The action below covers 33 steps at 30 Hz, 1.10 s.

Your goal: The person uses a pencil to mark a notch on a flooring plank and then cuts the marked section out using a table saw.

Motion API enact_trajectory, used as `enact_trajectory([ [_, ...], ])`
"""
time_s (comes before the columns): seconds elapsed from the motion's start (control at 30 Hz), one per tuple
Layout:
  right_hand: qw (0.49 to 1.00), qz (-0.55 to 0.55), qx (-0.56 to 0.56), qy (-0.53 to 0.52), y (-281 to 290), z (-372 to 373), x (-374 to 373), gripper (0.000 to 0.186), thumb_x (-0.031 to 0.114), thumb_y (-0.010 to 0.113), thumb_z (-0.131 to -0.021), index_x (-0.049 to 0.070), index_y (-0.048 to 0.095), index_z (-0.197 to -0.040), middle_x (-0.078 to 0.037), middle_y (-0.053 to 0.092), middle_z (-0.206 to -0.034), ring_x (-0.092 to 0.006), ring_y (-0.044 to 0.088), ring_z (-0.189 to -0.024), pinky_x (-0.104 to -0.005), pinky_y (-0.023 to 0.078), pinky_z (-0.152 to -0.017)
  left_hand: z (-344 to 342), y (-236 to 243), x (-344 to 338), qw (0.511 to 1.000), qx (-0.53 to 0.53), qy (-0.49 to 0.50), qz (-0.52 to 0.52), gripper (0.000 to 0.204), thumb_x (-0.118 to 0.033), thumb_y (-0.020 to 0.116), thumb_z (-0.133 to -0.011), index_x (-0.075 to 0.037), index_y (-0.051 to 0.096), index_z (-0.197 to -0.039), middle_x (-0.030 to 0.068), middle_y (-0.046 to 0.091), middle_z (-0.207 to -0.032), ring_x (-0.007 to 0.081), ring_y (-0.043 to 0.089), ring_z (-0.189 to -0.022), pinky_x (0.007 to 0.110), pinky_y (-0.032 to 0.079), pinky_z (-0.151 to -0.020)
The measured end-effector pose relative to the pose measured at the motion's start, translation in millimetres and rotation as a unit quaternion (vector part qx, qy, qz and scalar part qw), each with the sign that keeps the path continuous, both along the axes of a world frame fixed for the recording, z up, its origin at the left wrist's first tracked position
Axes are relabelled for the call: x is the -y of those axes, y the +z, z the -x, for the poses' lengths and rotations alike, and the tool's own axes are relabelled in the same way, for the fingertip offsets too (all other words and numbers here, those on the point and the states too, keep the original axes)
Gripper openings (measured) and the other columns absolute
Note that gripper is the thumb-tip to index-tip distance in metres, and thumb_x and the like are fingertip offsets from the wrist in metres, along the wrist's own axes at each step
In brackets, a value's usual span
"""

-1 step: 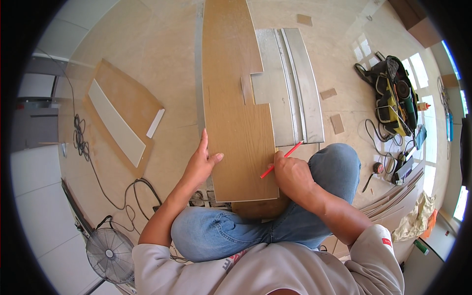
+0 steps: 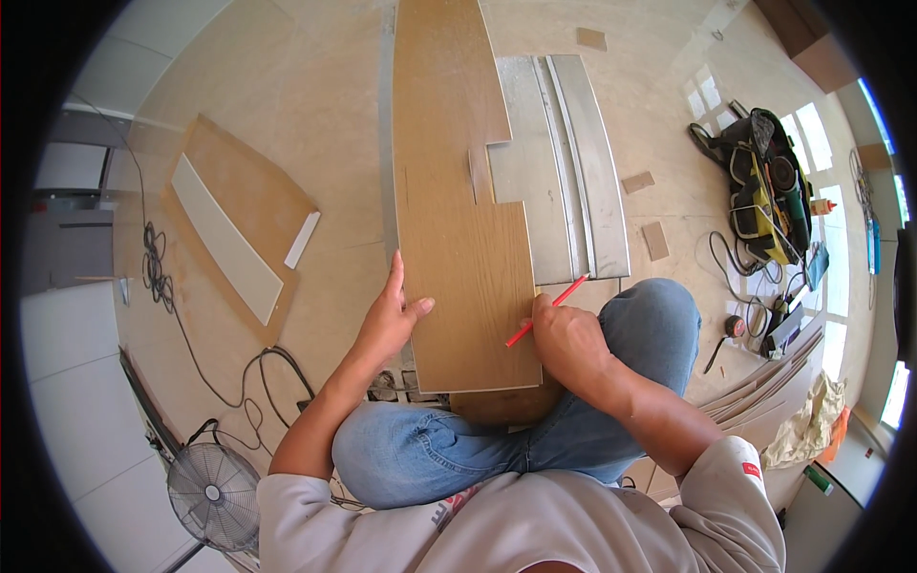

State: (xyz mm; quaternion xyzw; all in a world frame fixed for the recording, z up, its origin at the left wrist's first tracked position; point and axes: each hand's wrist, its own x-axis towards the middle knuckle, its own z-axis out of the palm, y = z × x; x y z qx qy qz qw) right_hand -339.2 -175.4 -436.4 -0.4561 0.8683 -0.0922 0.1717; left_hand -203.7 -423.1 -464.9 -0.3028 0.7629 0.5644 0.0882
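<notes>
A long wood-look floor plank [image 2: 463, 277] stretches away from my lap, with a rectangular notch cut in its right edge. My left hand [image 2: 387, 315] grips its left edge, thumb on top and forefinger pointing along the side. At the right edge my right hand [image 2: 568, 334] is closed, with a red pencil [image 2: 521, 333] tucked through its fingers. That hand also touches the plank's edge; its fingertips are partly hidden. Under the plank's right side lies a grey metal board [image 2: 602, 191] with raised rails.
To the left, white strips [image 2: 220, 234] rest on a brown sheet [image 2: 244, 162], near a black cable [image 2: 158, 267] and a fan [image 2: 212, 492]. On the right are a tool bag [image 2: 764, 186], a tape measure [image 2: 734, 326], thin wooden strips [image 2: 764, 396] and crumpled paper [image 2: 807, 420].
</notes>
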Motion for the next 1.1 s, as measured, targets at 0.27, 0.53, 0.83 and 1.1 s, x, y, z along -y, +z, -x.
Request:
enact_trajectory([
  [0.27,0.997,-0.027,-0.062,0.041,-2,-1,-2,0.013,0.012,0.061,-0.079,0.005,0.055,-0.088,-0.003,0.061,-0.06,-0.0175,0.065,-0.055,-0.0289,0.049,-0.046,0,5,-2,1.0,0.008,0.005,-0.001,0.09,-0.012,0.059,-0.095,-0.013,-0.007,-0.156,0.0088,0.066,-0.112,0.007,0.055,-0.078,0.023,0.041,-0.054],
  [0.53,0.998,-0.036,-0.043,0.027,5,0,0,0.01,0.009,0.061,-0.078,0.006,0.054,-0.085,-0.005,0.062,-0.06,-0.0187,0.066,-0.056,-0.0298,0.05,-0.047,-2,2,0,1.0,0.005,0.002,0.0,0.089,-0.012,0.058,-0.095,-0.014,-0.007,-0.156,0.0092,0.066,-0.116,0.007,0.056,-0.079,0.022,0.041,-0.053],
  [0.83,0.999,-0.031,-0.035,0.021,3,1,0,0.007,0.009,0.059,-0.08,0.006,0.054,-0.083,-0.007,0.062,-0.06,-0.0199,0.066,-0.056,-0.0306,0.051,-0.048,0,3,-1,1.0,0.012,-0.006,0.009,0.09,-0.011,0.057,-0.095,-0.014,-0.009,-0.155,0.0099,0.064,-0.122,0.0073,0.058,-0.083,0.022,0.041,-0.054],
  [1.1,1.0,-0.011,0.0,0.007,11,3,-1,0.006,0.009,0.058,-0.083,0.004,0.054,-0.084,-0.009,0.063,-0.06,-0.0221,0.067,-0.056,-0.0329,0.051,-0.048,2,15,-3,1.0,0.01,0.021,-0.004,0.087,-0.011,0.059,-0.095,-0.013,-0.002,-0.156,0.0087,0.066,-0.114,0.0072,0.059,-0.08,0.022,0.042,-0.053],
])
